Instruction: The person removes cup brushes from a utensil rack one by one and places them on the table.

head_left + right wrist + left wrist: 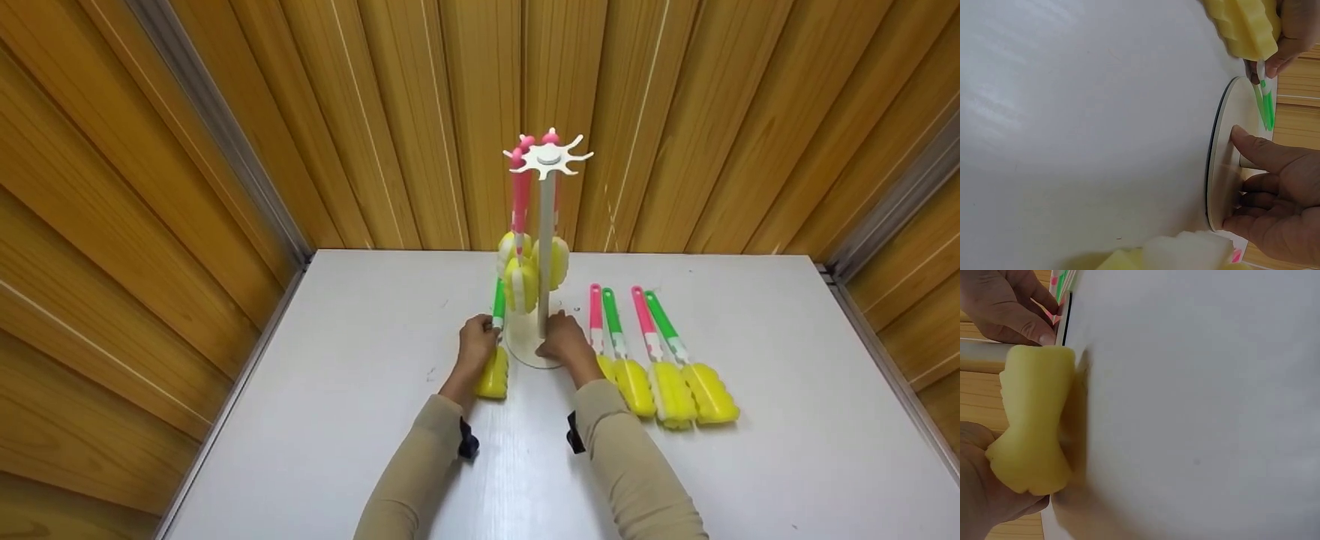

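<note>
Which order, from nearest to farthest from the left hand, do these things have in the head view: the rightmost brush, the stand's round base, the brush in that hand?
1. Green-handled brush: held in the left hand.
2. Round base: just to the right of that hand.
3. Rightmost brush: far to the right, beyond the right hand.

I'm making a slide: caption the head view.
Left hand holding a green-handled brush, right hand on the stand's base.
</note>
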Motion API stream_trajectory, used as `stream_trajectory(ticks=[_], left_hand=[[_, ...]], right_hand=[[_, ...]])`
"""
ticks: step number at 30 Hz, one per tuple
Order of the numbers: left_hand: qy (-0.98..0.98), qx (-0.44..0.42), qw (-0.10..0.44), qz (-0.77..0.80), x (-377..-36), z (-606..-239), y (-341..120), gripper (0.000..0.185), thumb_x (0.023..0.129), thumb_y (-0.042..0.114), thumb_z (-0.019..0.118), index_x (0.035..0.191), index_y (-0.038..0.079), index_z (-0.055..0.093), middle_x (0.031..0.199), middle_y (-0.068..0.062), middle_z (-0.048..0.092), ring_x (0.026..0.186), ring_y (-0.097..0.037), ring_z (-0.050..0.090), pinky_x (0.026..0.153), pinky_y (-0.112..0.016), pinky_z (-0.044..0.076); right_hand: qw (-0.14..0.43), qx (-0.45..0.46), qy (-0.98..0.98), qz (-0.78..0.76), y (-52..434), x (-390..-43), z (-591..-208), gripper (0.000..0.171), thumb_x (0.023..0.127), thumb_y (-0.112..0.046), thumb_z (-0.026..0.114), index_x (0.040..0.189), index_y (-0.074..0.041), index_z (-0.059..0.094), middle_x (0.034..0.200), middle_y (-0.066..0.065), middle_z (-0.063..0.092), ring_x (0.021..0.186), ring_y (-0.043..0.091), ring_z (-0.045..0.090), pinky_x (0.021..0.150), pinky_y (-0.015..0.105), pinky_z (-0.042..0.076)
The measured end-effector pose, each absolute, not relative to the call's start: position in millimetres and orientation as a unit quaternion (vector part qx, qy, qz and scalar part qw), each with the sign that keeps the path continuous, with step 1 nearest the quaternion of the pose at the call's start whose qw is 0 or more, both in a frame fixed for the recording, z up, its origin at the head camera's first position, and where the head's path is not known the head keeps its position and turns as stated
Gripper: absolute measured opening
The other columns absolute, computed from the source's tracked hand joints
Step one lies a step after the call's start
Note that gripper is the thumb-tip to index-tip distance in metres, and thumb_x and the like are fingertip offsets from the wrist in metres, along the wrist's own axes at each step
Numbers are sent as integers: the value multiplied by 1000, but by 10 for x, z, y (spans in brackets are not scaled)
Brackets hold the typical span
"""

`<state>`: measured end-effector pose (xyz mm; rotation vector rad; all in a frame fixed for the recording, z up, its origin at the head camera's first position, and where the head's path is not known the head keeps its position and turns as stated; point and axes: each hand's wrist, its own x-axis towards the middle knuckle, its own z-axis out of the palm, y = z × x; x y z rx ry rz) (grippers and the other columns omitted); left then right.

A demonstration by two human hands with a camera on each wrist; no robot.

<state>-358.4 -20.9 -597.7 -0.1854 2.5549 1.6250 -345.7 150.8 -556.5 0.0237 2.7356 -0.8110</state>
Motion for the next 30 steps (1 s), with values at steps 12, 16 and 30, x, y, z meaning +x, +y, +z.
stream_trajectory(ticks=[12, 16, 30], left_hand=[[855, -37, 20, 517, -3539, -6045, -116, 32, 102, -1, 53, 132, -12, 56, 117, -15, 55, 105, -22, 56, 95, -35, 52], [856, -30, 4, 515, -3537, -6077, -104, 31, 101, -3, 53, 130, -13, 56, 114, -15, 52, 104, -23, 55, 96, -36, 51], [850, -28, -10, 526, -3484, -6063, -113, 34, 101, -2, 54, 134, 3, 57, 125, -12, 44, 108, -22, 49, 95, -36, 48]], right_hand=[[153, 14, 947, -281, 1505, -3472, -5546, 63, 84, -3, 80, 136, 16, 51, 144, 34, 47, 128, 41, 49, 116, 52, 33], [149, 14, 947, -284, 1507, -3467, -5553, 62, 84, -3, 80, 136, 16, 51, 144, 34, 47, 128, 41, 48, 116, 52, 33], [123, 4, 950, -288, 1511, -3439, -5576, 52, 79, -3, 83, 122, 16, 60, 125, 31, 59, 105, 36, 55, 105, 50, 45]])
